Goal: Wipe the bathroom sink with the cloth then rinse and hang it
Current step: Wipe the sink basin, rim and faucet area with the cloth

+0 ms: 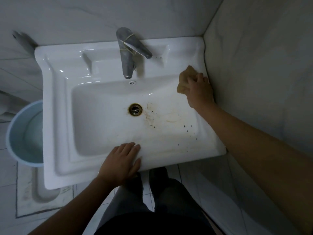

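A white ceramic sink (57, 116) fills the middle of the head view. Brown stains and dark specks lie around its rusty drain (135, 109) and across the basin's right side. My right hand (199, 91) grips a tan cloth (183, 80) and presses it on the sink's right rim, close to the wall. On the front rim my left hand (122, 162) lies flat, fingers spread, holding nothing. A metal tap (127, 53) with a rubber band around its lever stands at the back centre.
A marbled wall (257, 65) runs tight along the sink's right side. A pale blue bucket (22, 134) stands on the tiled floor to the left, partly under the sink. My legs and dark shoes (152, 177) are below the front rim.
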The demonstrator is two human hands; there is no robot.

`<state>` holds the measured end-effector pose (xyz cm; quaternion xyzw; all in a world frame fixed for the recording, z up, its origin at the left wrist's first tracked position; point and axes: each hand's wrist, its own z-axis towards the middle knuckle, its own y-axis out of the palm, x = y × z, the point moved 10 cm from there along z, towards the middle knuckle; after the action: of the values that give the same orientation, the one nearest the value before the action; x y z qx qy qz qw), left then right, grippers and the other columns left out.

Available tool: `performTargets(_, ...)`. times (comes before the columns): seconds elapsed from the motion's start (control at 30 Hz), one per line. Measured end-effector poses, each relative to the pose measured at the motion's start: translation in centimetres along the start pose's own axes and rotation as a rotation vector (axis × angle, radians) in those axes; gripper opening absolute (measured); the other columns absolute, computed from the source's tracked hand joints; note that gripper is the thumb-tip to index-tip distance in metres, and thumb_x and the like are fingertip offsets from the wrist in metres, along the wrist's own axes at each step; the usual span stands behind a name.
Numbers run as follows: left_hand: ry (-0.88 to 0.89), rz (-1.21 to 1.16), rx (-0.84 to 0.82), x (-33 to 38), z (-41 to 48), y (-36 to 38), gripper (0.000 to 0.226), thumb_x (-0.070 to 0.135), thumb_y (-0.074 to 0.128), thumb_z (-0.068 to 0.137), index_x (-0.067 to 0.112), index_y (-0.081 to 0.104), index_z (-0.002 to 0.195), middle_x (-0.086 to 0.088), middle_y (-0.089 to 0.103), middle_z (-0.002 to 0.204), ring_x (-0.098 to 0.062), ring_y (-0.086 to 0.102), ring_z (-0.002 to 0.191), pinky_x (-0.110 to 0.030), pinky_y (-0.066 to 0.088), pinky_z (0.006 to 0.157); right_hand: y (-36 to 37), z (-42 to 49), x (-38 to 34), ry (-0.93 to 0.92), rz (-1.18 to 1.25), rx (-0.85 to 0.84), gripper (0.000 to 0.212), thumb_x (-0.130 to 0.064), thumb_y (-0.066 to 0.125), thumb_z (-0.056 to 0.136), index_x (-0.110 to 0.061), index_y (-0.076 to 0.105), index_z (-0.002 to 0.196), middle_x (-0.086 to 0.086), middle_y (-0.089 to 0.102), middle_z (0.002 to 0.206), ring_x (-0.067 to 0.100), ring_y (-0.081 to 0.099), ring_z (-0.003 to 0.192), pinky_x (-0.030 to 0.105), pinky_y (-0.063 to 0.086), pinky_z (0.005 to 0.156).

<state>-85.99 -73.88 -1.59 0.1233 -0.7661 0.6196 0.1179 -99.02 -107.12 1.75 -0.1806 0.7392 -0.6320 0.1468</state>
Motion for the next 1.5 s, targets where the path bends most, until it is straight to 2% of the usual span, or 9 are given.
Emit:
performTargets(0.3,-0.008,-0.029,0.024,0.3,0.0,-0.7,0.055,0.050,0.035,0.102,0.013,0.059,0.133,-0.007,0.066,0.127,-0.024,0.064,0.113,-0.038,0.053,0.095,1.8,-4.5,1.1,-0.046,-0.005,-0.089,0.068,-0.016,0.070,0.082,-0.014,0.041,0.144,0.020,0.038,0.138,0.037,0.047,0.116,0.043,0.047,0.089)
performTargets(0.5,0.006,-0.003,0.074,0.4,0.0,-0.8,0.050,0.046,0.041,0.101,0.011,0.063,0.128,-0.009,0.066,0.122,-0.025,0.064,0.108,-0.036,0.052,0.089,-0.2,1.9,-0.8,-0.080,-0.048,-0.037,0.051,-0.011,0.071,0.078,-0.011,0.052,0.125,0.021,0.043,0.133,0.038,0.049,0.113,0.044,0.046,0.084)
performTargets(0.63,0.001,-0.002,0.084,0.5,0.0,-0.8,0.049,0.045,0.039,0.101,0.011,0.063,0.125,-0.008,0.066,0.119,-0.025,0.064,0.104,-0.036,0.052,0.086,0.5,1.7,-0.4,-0.107,-0.084,-0.043,0.053,-0.011,0.074,0.075,-0.009,0.053,0.124,0.023,0.042,0.137,0.041,0.048,0.116,0.046,0.047,0.085)
performTargets(0.77,0.003,0.001,0.082,0.6,-0.1,-1.0,0.048,0.045,0.038,0.102,0.011,0.062,0.125,-0.008,0.066,0.118,-0.025,0.063,0.102,-0.035,0.050,0.085,1.4,-1.5,0.8,-0.149,-0.094,-0.033,0.050,-0.020,0.076,0.078,-0.011,0.056,0.123,0.021,0.045,0.132,0.040,0.048,0.113,0.044,0.049,0.080)
performTargets(0.87,0.003,0.000,0.077,0.5,-0.1,-0.9,0.048,0.045,0.036,0.102,0.011,0.061,0.125,-0.007,0.066,0.118,-0.024,0.062,0.101,-0.034,0.049,0.084,1.7,-5.3,1.5,-0.138,-0.085,-0.043,0.047,-0.028,0.066,0.088,-0.013,0.053,0.131,0.020,0.045,0.133,0.038,0.048,0.115,0.044,0.050,0.083)
performTargets(0.97,-0.001,-0.002,0.074,0.4,-0.2,-0.7,0.050,0.047,0.035,0.102,0.012,0.060,0.126,-0.007,0.065,0.119,-0.023,0.061,0.102,-0.034,0.049,0.085,2.4,-9.9,2.3,-0.103,-0.047,-0.058,0.055,-0.032,0.061,0.091,-0.013,0.048,0.142,0.020,0.045,0.134,0.038,0.047,0.117,0.045,0.051,0.086)
performTargets(1.13,0.007,0.000,0.076,0.4,-0.2,-0.8,0.052,0.048,0.033,0.101,0.012,0.061,0.126,-0.007,0.066,0.118,-0.025,0.062,0.100,-0.037,0.050,0.084,2.9,-17.5,3.0,0.022,0.025,-0.050,0.053,-0.035,0.057,0.094,-0.013,0.049,0.141,0.017,0.049,0.127,0.033,0.052,0.107,0.043,0.053,0.083)
performTargets(1.3,0.024,0.011,0.075,0.8,-0.3,-0.8,0.048,0.045,0.035,0.101,0.012,0.059,0.125,-0.008,0.066,0.116,-0.025,0.062,0.099,-0.038,0.050,0.082,2.9,-20.6,1.9,0.185,0.180,-0.068,0.035,-0.037,0.051,0.099,-0.011,0.061,0.120,0.013,0.055,0.117,0.029,0.053,0.107,0.043,0.051,0.086)
performTargets(1.5,0.039,-0.017,0.096,0.8,-0.6,-1.2,0.043,0.043,0.037,0.101,0.012,0.059,0.122,-0.008,0.065,0.116,-0.025,0.060,0.098,-0.038,0.048,0.081,2.7,-21.7,-5.8,0.019,0.272,-0.138,0.025,-0.030,0.053,0.095,-0.009,0.064,0.101,0.010,0.060,0.105,0.028,0.055,0.098,0.036,0.047,0.078)
